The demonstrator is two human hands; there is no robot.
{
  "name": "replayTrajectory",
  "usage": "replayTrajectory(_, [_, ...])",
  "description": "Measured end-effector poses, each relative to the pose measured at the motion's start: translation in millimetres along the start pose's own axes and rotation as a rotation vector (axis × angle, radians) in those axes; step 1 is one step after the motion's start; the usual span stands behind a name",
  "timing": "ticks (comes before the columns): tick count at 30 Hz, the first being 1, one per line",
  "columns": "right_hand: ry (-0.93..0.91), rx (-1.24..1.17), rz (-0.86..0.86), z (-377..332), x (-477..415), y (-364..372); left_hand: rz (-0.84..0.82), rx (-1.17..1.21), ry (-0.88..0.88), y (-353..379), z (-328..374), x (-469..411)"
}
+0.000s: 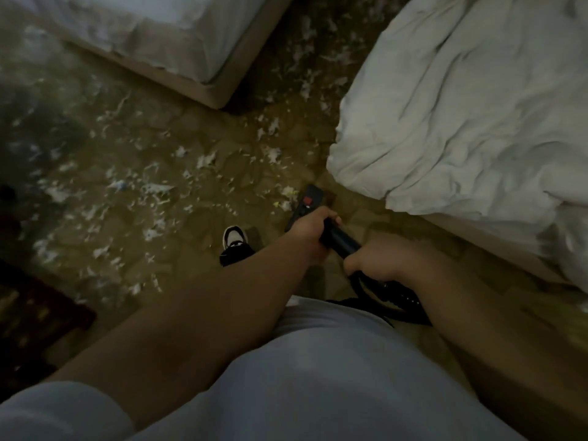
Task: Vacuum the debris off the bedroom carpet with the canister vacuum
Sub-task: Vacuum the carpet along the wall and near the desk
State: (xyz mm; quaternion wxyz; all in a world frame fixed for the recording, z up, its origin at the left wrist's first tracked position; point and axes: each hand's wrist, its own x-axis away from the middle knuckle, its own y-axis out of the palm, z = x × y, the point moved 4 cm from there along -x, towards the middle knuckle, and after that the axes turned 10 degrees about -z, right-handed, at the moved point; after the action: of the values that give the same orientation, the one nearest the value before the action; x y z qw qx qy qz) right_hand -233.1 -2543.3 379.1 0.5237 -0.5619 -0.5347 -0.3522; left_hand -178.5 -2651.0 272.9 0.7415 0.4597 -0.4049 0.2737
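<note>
1. The fingers [331, 217] of the left hand [310, 232] are curled round the black plastic vacuum wand [339, 242]. Those of the right hand [380, 261] wrap the same tube just behind, where the ribbed black hose [391, 302] joins it. A looser front grip would probably let the wand steer more freely, with the rear hand doing the pushing.
2. The black floor nozzle with a red mark [310, 198] rests on the brown patterned carpet [222, 135] just ahead of the left hand, near the corner of the bed with the crumpled white duvet [461, 116]. Keeping the nozzle flat should help the suction seal.
3. The white shredded scraps [203, 160] lie thick to the left of the nozzle and up the gap between this bed and the second white-sheeted bed on a beige base [178, 36]. Most of the floor looks unfinished.
4. Slow, overlapping strokes leftward from the bed edge seem best; the longer shreds might choke the nozzle if taken fast.
5. The hose loops back past the right hip, and the canister itself is out of view. The hose could snag on the bed corner or catch the white-toed dark shoe [234, 238].
</note>
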Motion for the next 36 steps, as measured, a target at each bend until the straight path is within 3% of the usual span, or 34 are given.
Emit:
replayTrajectory(11, [0.115,-0.048,-0.021,-180,-31,-60,-0.063,0.097,-0.092,-54,170,-31])
replayTrajectory(16, [0.096,-0.042,-0.112,-258,-64,-69,0.053,0.032,-0.064,-105,247,-37])
replayTrajectory(24, [-0.091,0.082,-0.213,-365,-126,-51,0.277,0.071,0.117,-200,341,-24])
replayTrajectory(30, [-0.158,-0.011,-0.348,-375,-147,-27,0.418,0.056,0.154,-233,346,-15])
replayTrajectory(36, [-0.213,0.066,-0.304,-320,-133,-57,0.43,0.092,0.195,-184,299,-23])
